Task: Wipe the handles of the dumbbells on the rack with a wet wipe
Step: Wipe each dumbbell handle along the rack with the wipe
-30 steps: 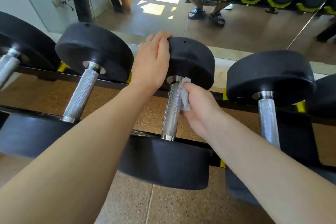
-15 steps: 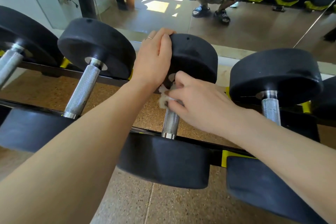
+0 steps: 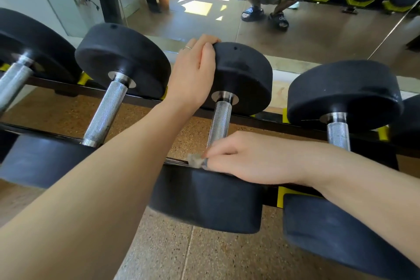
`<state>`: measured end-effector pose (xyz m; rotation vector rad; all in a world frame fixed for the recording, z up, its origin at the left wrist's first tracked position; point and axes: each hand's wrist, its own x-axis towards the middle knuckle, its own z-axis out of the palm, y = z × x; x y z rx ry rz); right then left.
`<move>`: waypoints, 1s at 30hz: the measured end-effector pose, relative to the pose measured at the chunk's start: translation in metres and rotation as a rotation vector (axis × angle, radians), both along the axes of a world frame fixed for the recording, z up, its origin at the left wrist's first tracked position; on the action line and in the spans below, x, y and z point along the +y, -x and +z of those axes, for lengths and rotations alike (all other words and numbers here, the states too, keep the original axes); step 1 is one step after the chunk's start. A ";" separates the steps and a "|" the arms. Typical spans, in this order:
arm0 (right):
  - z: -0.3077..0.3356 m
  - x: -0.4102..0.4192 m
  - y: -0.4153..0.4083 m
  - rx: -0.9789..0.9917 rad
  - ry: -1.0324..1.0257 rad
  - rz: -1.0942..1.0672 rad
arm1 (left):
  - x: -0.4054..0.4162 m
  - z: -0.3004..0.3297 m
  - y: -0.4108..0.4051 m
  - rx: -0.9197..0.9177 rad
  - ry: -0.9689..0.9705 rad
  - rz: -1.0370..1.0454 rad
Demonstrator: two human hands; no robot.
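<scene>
At far left, a dumbbell (image 3: 13,70) shows a black round rubber head and a knurled steel handle, cropped by the frame edge. Next, a second dumbbell (image 3: 106,109) lies across the black rack rails (image 3: 272,119), its cross-hatched chrome handle bare between two matte disc-shaped heads. The left hand (image 3: 193,73) grips the rim of the far head of the centre dumbbell (image 3: 243,77), fingers curled over the top edge; a thin ring sits on one finger. The centre handle (image 3: 219,120) is knurled steel, exposed along its upper part. At its lower end, against the near head, the right hand (image 3: 247,159) clenches around the handle with the wet wipe (image 3: 196,160), a crumpled greyish wad protruding left of the fingertips. At right, a fourth dumbbell (image 3: 343,95) rests on yellow saddles (image 3: 284,196). Speckled flooring (image 3: 204,254) lies below.
</scene>
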<state>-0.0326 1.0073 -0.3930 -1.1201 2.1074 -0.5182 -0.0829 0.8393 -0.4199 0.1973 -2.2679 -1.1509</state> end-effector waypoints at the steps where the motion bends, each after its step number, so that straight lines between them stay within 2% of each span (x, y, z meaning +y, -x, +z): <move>1: 0.001 0.004 0.000 0.007 0.014 -0.023 | 0.001 0.000 0.000 0.002 -0.003 -0.001; 3: -0.001 0.012 -0.001 0.086 0.051 -0.047 | 0.001 0.000 0.000 -0.001 -0.001 0.001; 6: -0.012 0.025 0.003 0.086 -0.060 -0.155 | 0.002 0.000 -0.001 -0.003 0.000 0.007; 9: -0.026 0.027 0.004 -0.169 -0.177 -0.341 | 0.002 0.001 -0.001 -0.010 -0.005 0.012; 11: -0.030 0.018 0.005 -0.396 -0.135 -0.445 | 0.002 0.001 -0.001 -0.016 -0.011 0.006; 13: -0.024 0.012 0.001 -0.488 -0.088 -0.487 | 0.002 0.001 -0.002 -0.013 -0.012 -0.003; 18: -0.001 0.023 -0.011 -0.286 0.007 -0.448 | 0.002 0.001 -0.003 -0.025 -0.010 -0.009; 20: 0.008 0.018 -0.013 -0.209 0.129 -0.392 | 0.002 0.002 -0.003 -0.027 -0.013 -0.012; 23: 0.006 -0.001 -0.010 0.039 0.295 -0.311 | 0.002 0.003 -0.003 -0.027 -0.014 -0.015; 26: -0.008 -0.014 -0.008 0.181 0.205 -0.184 | 0.001 0.003 -0.004 -0.035 -0.008 -0.030; 30: -0.007 -0.010 0.001 0.081 0.010 -0.042 | 0.001 0.002 -0.004 -0.042 -0.008 -0.029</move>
